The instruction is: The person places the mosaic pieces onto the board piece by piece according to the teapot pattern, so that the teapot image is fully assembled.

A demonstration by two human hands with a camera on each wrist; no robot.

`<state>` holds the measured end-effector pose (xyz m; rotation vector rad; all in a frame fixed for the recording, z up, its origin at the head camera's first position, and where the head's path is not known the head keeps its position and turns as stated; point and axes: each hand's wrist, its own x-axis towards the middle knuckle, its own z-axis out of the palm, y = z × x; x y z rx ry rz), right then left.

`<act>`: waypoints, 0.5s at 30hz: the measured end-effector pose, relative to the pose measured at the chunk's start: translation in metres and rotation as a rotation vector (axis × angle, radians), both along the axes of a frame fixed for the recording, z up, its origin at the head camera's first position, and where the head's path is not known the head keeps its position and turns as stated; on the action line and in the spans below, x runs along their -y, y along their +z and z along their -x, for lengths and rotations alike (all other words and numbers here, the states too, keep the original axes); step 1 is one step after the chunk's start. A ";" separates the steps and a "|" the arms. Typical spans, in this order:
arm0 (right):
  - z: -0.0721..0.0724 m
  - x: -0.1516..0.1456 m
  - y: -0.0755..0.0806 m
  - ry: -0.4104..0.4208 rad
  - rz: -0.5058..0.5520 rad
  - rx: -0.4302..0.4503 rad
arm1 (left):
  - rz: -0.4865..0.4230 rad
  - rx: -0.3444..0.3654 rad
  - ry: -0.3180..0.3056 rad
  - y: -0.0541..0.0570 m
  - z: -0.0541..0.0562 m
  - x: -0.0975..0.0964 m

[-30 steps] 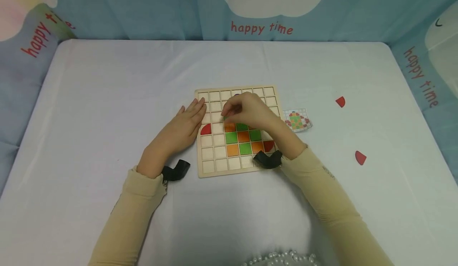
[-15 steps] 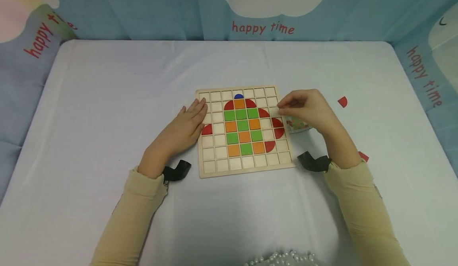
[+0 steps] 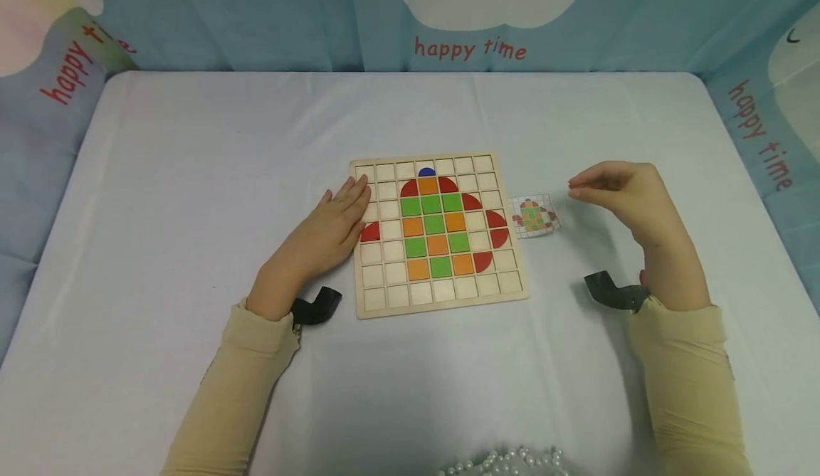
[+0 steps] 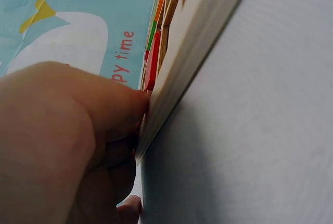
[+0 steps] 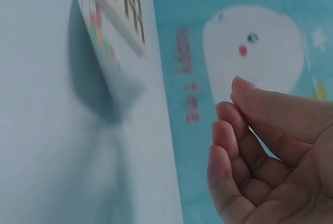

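A square wooden grid board (image 3: pixel 381 297) lies mid-table, with green, orange, red and blue pieces in its cells. My left hand (image 3: pixel 327 230) rests on its left edge, fingers straight, by a red quarter-round piece (image 3: pixel 370 232). In the left wrist view, the thumb (image 4: pixel 112 104) touches the board's side (image 4: pixel 192 62) near that red piece. My right hand (image 3: pixel 631 198) is in the air right of the board, fingers loosely curved, thumb and index tips close. The right wrist view shows nothing held in that hand (image 5: pixel 270 156).
A small pattern card (image 3: pixel 534 216) lies against the board's right side, its near edge lifted in the right wrist view. A sliver of a red piece (image 3: pixel 643 277) shows beside my right wrist. A string of pearl beads (image 3: pixel 506 462) sits at the front edge. Printed curtains (image 3: pixel 256 20) border the table.
My right hand has moved right, from over the board past the card. It now covers the far loose red piece and most of the nearer one. My left hand has stayed put.
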<state>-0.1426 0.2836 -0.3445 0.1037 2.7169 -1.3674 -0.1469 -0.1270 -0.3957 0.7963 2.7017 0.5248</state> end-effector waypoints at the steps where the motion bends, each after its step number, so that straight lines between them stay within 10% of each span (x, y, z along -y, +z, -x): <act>1: 0.001 -0.005 0.000 -0.018 0.010 0.006 | -0.001 -0.001 0.000 0.000 0.000 0.000; 15: 0.019 -0.053 -0.009 -0.192 0.037 0.051 | 0.000 -0.018 -0.009 -0.002 0.001 0.001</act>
